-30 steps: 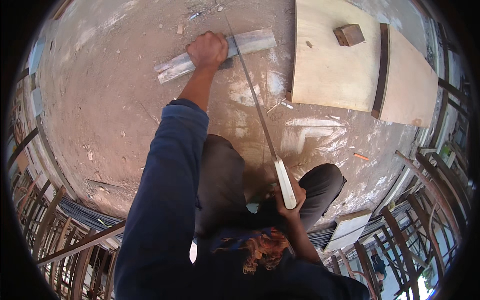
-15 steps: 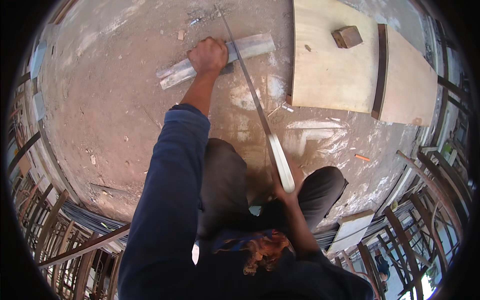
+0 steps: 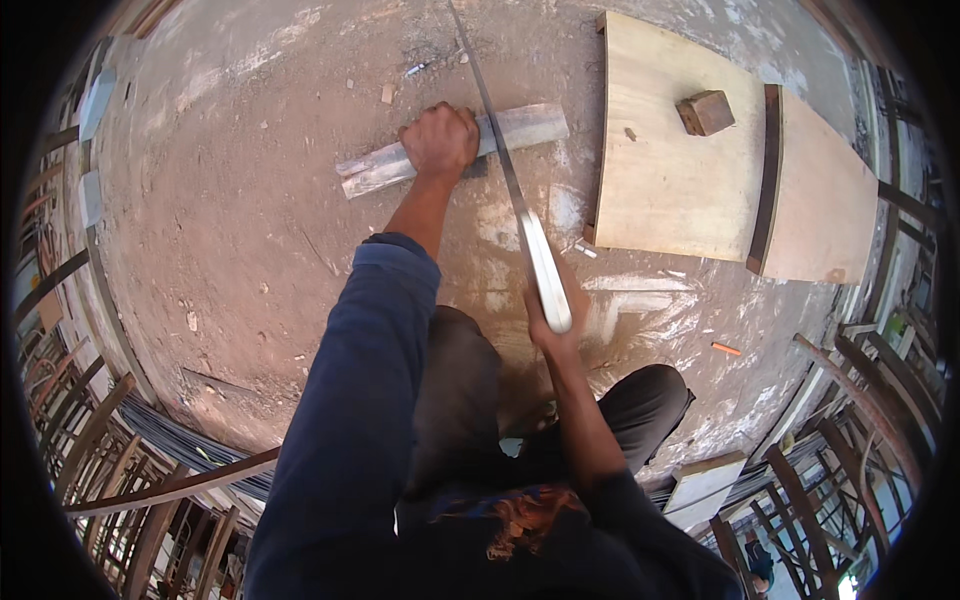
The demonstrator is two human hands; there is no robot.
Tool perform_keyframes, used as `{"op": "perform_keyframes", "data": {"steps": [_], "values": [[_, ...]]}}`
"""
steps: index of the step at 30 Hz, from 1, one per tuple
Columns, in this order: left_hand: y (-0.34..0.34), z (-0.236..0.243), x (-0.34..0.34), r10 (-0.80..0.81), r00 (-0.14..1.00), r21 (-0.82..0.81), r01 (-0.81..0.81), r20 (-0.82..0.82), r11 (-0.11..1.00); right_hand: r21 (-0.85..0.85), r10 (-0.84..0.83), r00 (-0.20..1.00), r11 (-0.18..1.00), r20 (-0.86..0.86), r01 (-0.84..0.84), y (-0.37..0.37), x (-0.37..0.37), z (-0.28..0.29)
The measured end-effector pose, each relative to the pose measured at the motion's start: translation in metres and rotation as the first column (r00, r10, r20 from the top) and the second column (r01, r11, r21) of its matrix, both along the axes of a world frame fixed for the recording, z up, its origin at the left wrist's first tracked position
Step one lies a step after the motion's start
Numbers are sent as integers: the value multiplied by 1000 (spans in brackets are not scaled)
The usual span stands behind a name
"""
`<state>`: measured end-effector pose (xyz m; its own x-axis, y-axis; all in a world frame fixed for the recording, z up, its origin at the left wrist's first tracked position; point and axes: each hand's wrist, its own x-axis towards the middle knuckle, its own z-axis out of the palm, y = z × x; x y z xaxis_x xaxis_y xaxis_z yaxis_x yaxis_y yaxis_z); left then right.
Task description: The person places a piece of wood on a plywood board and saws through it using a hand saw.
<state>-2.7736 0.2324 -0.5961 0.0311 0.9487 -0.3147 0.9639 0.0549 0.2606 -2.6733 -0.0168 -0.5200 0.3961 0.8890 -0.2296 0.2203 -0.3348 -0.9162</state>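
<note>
A greyish, weathered length of wood (image 3: 532, 127) lies slantwise on the dusty floor ahead of me. My left hand (image 3: 440, 142) is closed over its middle and presses down on it. Just right of that hand, the long thin blade of a handsaw (image 3: 508, 172) crosses the wood, its tip reaching far ahead. My right hand (image 3: 556, 312) is wrapped round the saw's pale handle (image 3: 547, 280), nearer my knees. Where the teeth meet the wood is too fine to make out. A dark piece shows partly beneath the wood, beside my left wrist.
To the right lie two pale plywood panels (image 3: 675, 190) with dark edges, a small brown wooden block (image 3: 705, 113) on one. An orange stick (image 3: 727, 349) and small scraps dot the floor (image 3: 230, 250). Metal racks and black rods (image 3: 180, 440) line the near left side.
My right hand has pushed the saw forward, away from me, across the wood. My left hand keeps its hold on the wood. The whole view has shifted slightly.
</note>
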Motion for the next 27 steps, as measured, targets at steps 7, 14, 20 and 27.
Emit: {"op": "perform_keyframes", "data": {"steps": [7, 14, 20, 27], "values": [[3, -1, -25, 71, 995, -30, -73, -66, 997, -95, 29, 1000, 995, 7, -28, -114, -8, 52], [9, 1, 6, 15, 1000, -11, -15, -16, 1000, 39, -27, 998, 999, -54, 29, 10, 9, -5], [4, -1, -23, 55, 997, -22, -56, -56, 998, -81, 60, 995, 995, 80, -54, -110, -4, 57], [6, 3, -1, 0, 1000, -19, 1, 2, 1000, 40, -36, 998, 998, -50, 38, 31, 0, 2]]}}
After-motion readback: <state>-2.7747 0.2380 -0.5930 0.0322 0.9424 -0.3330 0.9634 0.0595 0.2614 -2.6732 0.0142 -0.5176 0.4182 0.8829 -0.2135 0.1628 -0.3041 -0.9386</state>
